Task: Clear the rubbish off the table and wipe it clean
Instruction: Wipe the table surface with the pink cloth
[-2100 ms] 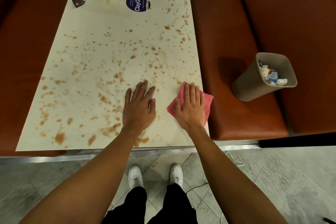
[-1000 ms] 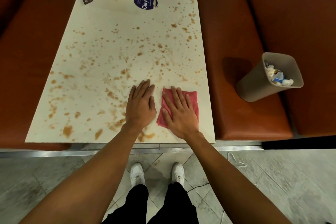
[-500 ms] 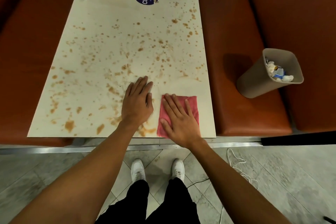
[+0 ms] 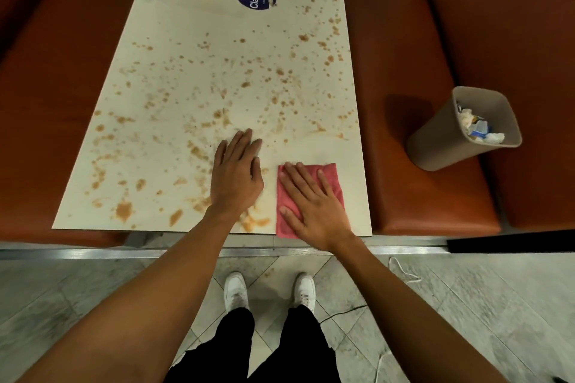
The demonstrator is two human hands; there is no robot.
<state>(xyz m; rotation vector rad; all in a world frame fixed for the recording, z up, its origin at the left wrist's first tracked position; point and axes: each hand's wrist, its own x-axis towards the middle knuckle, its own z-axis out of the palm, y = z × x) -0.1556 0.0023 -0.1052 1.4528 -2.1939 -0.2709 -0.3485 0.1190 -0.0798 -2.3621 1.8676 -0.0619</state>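
A: Pressing flat is the way here, I'd say: the right hand lies spread, palm down, on the pink cloth, pinning it to the table without clutching it. The cloth sits at the near right corner, its near edge just over the table's lip.

B: And the left hand?

A: Open too, holding nothing, flat on the top just beside the cloth, as a brace. The patch beyond the right fingertips looks clean; brown stains spread leftward of the left hand and far ahead of both.

B: So where should the strokes go?

A: My judgement: keep the whole palm loaded, sweep in overlapping lanes away from the clean patch, and refold when the face is soiled.

B: What is it made of?

A: The top is smooth, pale and hard, so stains should lift. The cloth looks soft and nappy, folded to a rectangle.

B: The rubbish?

A: It sits in the tapered beige bin on the seat, well right of the cloth.
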